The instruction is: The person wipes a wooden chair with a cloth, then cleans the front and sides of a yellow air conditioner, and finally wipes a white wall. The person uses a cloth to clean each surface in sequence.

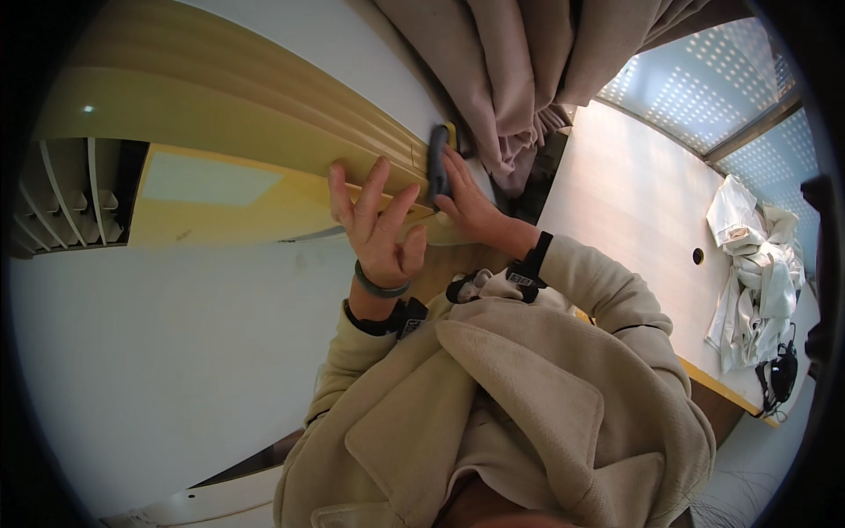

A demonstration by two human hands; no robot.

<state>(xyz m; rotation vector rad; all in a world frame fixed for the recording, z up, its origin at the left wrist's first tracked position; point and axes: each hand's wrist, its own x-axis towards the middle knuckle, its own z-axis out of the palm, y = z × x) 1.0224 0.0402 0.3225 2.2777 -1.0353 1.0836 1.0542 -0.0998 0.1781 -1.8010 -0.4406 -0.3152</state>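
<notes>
My left hand (377,231) is raised with its fingers spread and holds nothing. It is in front of the lower edge of a yellowish panel (224,119), with a dark band around the wrist. My right hand (472,198) has its fingers and thumb on a dark grey object with a yellow part (438,165), perhaps a brush or a scrubbing pad. That object stands against the ridged end of the panel, beside the white wall. Its far side is hidden, and whether my left fingers touch the panel cannot be told.
A vent with curved slats (69,191) is at the far left. Mauve curtains (521,59) hang near my right hand. To the right, a pale wooden desktop (627,218) with a round hole bears a crumpled white cloth (759,264) and a black corded item (782,376), beside perforated window blinds (700,79).
</notes>
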